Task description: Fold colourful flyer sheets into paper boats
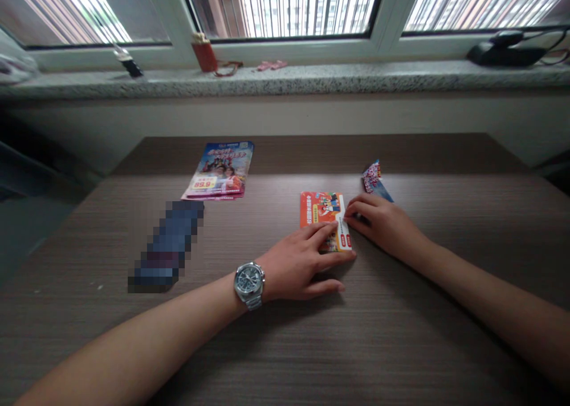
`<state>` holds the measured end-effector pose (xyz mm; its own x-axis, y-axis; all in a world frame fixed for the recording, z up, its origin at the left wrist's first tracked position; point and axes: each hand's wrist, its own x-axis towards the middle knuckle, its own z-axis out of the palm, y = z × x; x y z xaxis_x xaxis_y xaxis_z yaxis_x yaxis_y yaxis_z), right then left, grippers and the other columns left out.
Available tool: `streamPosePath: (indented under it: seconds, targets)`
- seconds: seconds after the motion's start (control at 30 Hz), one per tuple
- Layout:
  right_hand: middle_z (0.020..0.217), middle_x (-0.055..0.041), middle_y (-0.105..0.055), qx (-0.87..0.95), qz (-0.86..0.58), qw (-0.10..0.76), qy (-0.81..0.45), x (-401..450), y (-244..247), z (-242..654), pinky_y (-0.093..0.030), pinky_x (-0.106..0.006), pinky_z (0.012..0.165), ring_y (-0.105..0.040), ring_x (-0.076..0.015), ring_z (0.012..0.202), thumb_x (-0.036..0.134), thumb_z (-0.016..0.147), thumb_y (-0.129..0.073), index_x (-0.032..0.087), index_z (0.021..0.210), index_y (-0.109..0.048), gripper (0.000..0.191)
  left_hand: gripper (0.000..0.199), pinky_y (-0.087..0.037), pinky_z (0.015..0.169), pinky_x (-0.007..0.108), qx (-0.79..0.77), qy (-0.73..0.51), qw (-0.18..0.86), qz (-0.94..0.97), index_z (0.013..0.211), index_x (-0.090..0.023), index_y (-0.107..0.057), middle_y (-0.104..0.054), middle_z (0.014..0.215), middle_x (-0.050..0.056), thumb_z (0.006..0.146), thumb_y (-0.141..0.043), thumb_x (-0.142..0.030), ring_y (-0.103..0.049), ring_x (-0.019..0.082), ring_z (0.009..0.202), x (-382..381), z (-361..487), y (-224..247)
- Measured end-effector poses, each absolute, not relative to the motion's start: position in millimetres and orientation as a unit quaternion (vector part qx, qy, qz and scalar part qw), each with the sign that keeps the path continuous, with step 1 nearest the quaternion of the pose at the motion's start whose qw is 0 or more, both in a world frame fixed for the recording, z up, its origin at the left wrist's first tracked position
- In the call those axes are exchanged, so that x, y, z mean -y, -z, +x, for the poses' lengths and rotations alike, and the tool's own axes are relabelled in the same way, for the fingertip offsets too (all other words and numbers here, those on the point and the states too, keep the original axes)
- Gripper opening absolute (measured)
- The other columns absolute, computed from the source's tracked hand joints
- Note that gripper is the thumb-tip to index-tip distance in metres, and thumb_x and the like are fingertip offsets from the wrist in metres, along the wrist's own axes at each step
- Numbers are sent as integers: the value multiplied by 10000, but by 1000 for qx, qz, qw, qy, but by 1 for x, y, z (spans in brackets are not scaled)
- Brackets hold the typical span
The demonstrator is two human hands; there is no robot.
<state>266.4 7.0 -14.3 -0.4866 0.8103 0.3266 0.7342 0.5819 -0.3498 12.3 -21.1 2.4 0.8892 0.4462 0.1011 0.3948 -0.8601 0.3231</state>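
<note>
An orange and white printed leaflet (pixel 312 207) lies on the table in front of me, partly covered by my fingers. My left hand (pixel 296 262), with a metal watch (pixel 249 280) on its wrist, rests flat over the lower part of the leaflet, fingers spread. At the leaflet's right edge is my right hand (pixel 378 219), thumb and fingertips brought together in a pinch on that edge. Just beyond the right hand sits a blue and red folded paper piece (pixel 373 179), its lower part against or behind the knuckles.
A stack of colourful flyers (pixel 220 168) lies at the back left of the wooden table (pixel 276 346). Nearer is a pixelated dark blue oblong (pixel 169 246). On the stone windowsill (pixel 312 82) are a red lighter-like item (pixel 204 53), pink pieces (pixel 271 65) and a black device with cables (pixel 507 51).
</note>
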Motion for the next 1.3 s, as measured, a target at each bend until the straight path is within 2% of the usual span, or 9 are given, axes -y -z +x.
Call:
streamPosePath:
  seconds: [0.63,1.3]
  targets:
    - [912,-65,-630,837,-492,236,-42,-42,18,264,-482,-321,695,-591,-181,684,218,942,-585,185,870,-657,107,583,-326,1191,520,-217,-82,157,960,1478,-295,-479,-294,1602,175,973,-482,-588,-287,364,1489,20,11,-2]
    - [893,-71,-621,823,-515,241,-19,-64,21,263,-470,-329,681,-588,-193,693,214,913,-606,185,839,-658,94,550,-367,1173,522,-209,-112,147,960,1450,-297,-509,-315,1603,139,965,-526,-555,-306,351,1479,20,11,1]
